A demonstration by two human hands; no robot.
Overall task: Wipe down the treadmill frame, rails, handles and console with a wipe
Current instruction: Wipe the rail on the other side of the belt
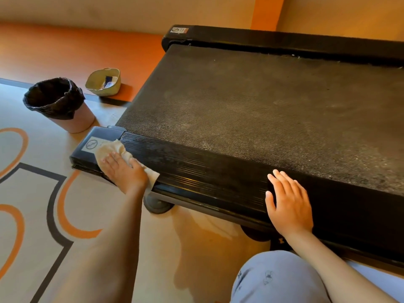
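Head view. At left centre, left hand (124, 169) laid flat over the wipe (109, 149), fingers straight, pinning it by pressure rather than by grip; probably so as to spread the cloth wide and drag it along. Wipe at the left end of the near rail (207, 178), lapping onto the end cap (87, 149) beside its warning sticker: pale, soft, crumpled, one corner hanging over the rail's outer edge.

At lower right, right hand (288, 204) spread flat on the same rail, fingers relaxed, holding nothing; likely a prop for a crouching body, with a knee (279, 281) in pale printed cloth at the bottom edge.

Rail black, hard, ribbed lengthwise, glossy in streaks. Belt (262, 110) across the upper right: dark, finely textured, dusty grey in patches. Far rail (284, 40) along the top, black too.

At upper left, on the floor near the end cap, a round bin (59, 103) with crinkled black liner, probably kept in reach for used wipes; beyond it a small woven basket (105, 82), contents unclear. Console and handles out of frame.
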